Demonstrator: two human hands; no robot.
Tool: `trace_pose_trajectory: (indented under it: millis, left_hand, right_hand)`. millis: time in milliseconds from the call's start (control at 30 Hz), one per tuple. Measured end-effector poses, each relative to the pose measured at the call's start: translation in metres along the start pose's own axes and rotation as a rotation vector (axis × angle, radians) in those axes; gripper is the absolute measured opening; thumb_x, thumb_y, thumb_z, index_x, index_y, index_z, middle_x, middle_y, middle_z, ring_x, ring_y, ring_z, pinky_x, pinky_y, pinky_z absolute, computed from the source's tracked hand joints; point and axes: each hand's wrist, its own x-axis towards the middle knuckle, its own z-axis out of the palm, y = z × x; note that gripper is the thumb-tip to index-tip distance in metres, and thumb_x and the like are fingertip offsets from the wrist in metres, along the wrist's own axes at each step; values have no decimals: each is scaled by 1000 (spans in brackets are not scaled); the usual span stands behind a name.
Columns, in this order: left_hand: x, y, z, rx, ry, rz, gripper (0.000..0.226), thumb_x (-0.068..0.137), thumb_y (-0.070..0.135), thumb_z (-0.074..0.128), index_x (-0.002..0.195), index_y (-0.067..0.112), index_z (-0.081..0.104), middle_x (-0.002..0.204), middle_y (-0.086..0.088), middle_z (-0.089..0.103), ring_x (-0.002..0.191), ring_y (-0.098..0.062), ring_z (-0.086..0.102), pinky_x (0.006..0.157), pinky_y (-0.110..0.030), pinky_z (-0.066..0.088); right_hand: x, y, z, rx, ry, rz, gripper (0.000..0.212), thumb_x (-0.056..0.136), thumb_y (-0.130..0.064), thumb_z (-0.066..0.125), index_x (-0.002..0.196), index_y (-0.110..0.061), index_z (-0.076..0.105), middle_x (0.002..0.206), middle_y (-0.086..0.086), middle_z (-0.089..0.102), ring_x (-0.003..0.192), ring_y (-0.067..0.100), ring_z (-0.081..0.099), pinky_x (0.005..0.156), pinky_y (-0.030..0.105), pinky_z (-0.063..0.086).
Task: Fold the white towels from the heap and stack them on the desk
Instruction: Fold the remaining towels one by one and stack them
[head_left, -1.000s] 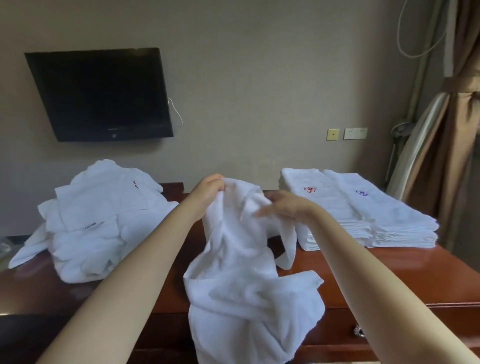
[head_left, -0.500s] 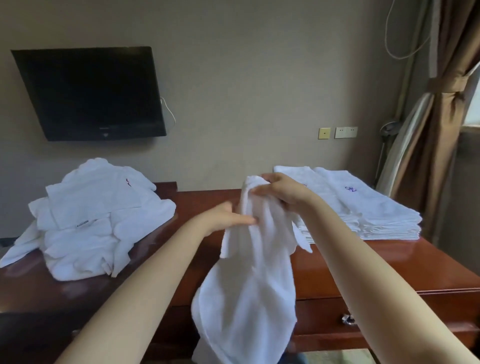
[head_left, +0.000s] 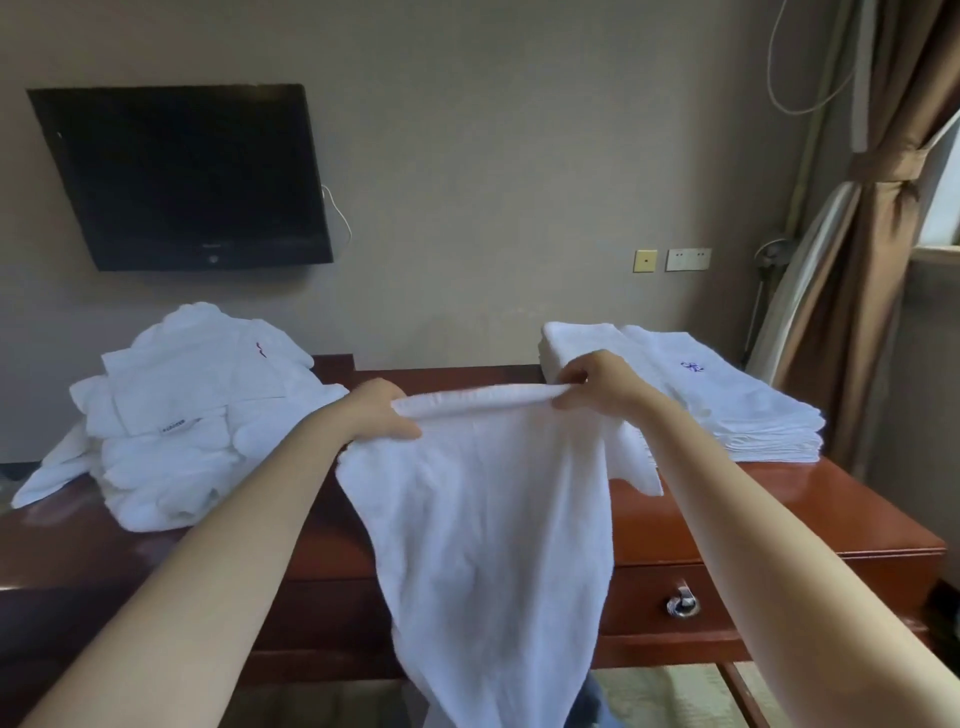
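Two grips pinch the rolled top hem of one white towel, left hand and right hand apart, so it hangs before the bench (heap left, folded stack right).

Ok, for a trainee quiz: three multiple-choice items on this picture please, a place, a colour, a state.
1. The unfolded heap lies: A) at the desk's left end B) at its right end C) on the floor.
2. The mark on the folded stack is: A) green B) blue C) yellow.
3. The held towel is: A) flat on the desk B) folded C) hanging from left hand and right hand.
A: it sits left of the left hand. B: blue stitching shows on top. C: fingers of both pinch its top edge.
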Motion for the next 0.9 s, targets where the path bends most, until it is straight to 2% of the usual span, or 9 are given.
trace_pose_trajectory:
  millis: [67, 200, 300, 367, 433, 500, 567, 733, 900]
  left_hand:
    - [-5, -8, -1, 30, 50, -2, 36, 75, 26, 75, 66, 10, 45, 68, -4, 44, 63, -19, 42, 60, -28, 32]
    - [-14, -15, 1, 111, 46, 17, 36, 83, 26, 67, 59, 13, 43, 63, -1, 39, 61, -16, 38, 58, -27, 29]
    - [-15, -12, 1, 139, 229, 16, 41, 87, 20, 55, 54, 15, 32, 58, -3, 33, 60, -18, 32, 55, -30, 23]
    - [-18, -2, -11, 166, 372, 15, 38, 90, 22, 53, 55, 12, 41, 60, -4, 41, 62, -24, 42, 56, -29, 28]
    - [-21, 12, -32, 182, 538, 36, 32, 91, 23, 53, 61, 12, 49, 66, -4, 48, 67, -28, 48, 54, -27, 31]
    - [-25, 29, -58, 224, 718, 62, 33, 90, 19, 50, 58, 14, 45, 65, -4, 48, 64, -28, 45, 50, -25, 26]
    - [-31, 46, -85, 251, 849, 78, 33, 89, 14, 45, 56, 14, 40, 65, -8, 48, 64, -30, 45, 50, -26, 27]
    - [-50, 73, -142, 332, 986, 103, 34, 91, 13, 44, 57, 11, 40, 61, -7, 44, 61, -29, 45, 49, -27, 26]
    - [-80, 80, -184, 551, 1064, 166, 34, 94, 20, 49, 61, 11, 45, 65, -3, 42, 62, -26, 45, 51, -28, 23]
  right_hand:
    - [-6, 15, 6, -106, 20, 44, 7, 74, -16, 74, 70, -15, 69, 59, -4, 52, 58, 11, 47, 42, 13, 30]
    - [-20, 35, 5, -116, 11, 92, 29, 79, -24, 72, 61, -7, 56, 58, -1, 40, 57, 14, 34, 48, 24, 23]
    - [-30, 29, -2, -12, 52, 49, 33, 86, -21, 66, 62, -11, 45, 59, -1, 37, 58, 15, 32, 49, 25, 21]
    - [-35, 15, -10, 59, 153, -11, 32, 89, -18, 62, 61, -12, 48, 59, -4, 40, 57, 13, 35, 47, 20, 23]
    - [-35, -6, -21, 48, 319, -101, 24, 91, -19, 60, 70, -7, 58, 62, -2, 47, 60, 14, 40, 48, 21, 27]
    - [-34, -33, -34, -33, 506, -156, 18, 92, -25, 60, 85, -9, 64, 70, 1, 58, 66, 18, 49, 54, 27, 33]
    - [-29, -61, -49, -147, 667, -213, 22, 94, -32, 59, 92, -11, 65, 81, 5, 64, 74, 24, 52, 57, 32, 30]
    - [-19, -113, -84, -468, 901, -425, 31, 98, -38, 51, 92, -11, 64, 91, 6, 62, 89, 28, 56, 58, 31, 29]
    - [-25, -139, -121, -667, 992, -636, 32, 93, -34, 61, 82, -3, 65, 83, 15, 61, 78, 33, 59, 51, 31, 29]
